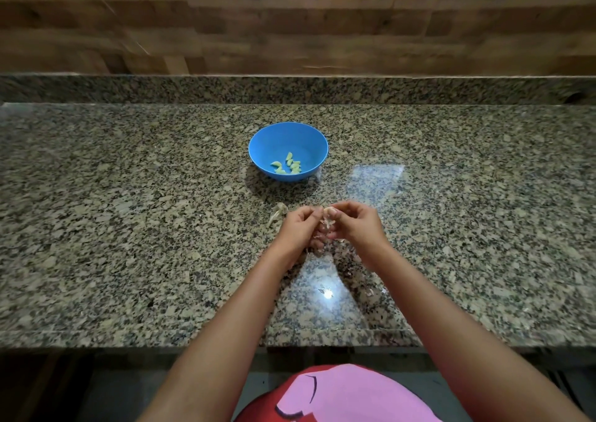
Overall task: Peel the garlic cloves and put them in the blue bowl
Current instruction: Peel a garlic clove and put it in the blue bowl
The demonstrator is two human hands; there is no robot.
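Note:
A blue bowl (288, 138) stands on the granite counter, holding several peeled pale-green garlic cloves (289, 164). Nearer to me, my left hand (298, 228) and my right hand (354, 223) meet over the counter. Between their fingertips they pinch a garlic clove (328, 218) with papery skin hanging from it. Most of the clove is hidden by my fingers.
A scrap of garlic stem and skin (277, 213) lies just left of my left hand. Small bits of peel (324, 289) are scattered on the granite counter (129, 228) near its front edge. A granite upstand and wooden wall run along the back.

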